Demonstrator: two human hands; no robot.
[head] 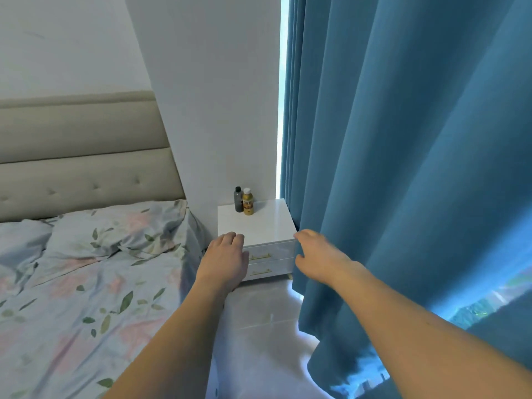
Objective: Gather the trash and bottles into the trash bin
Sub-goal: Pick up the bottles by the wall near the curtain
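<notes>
White and glossy, the nightstand surface (267, 226) is sitting just beyond both outstretched arms. The left hand (226, 259) is reaching forward palm down, fingers loosely bent and holding nothing, hovering before the near left corner. The right hand (319, 254) is stretching out beside the blue curtain (403, 168), fingers relaxed and empty. Well beyond both hands, by the wall, a dark bottle (238, 199) and a gold-labelled bottle (248, 201) are standing upright, touching; the label writing is too small to read.
</notes>
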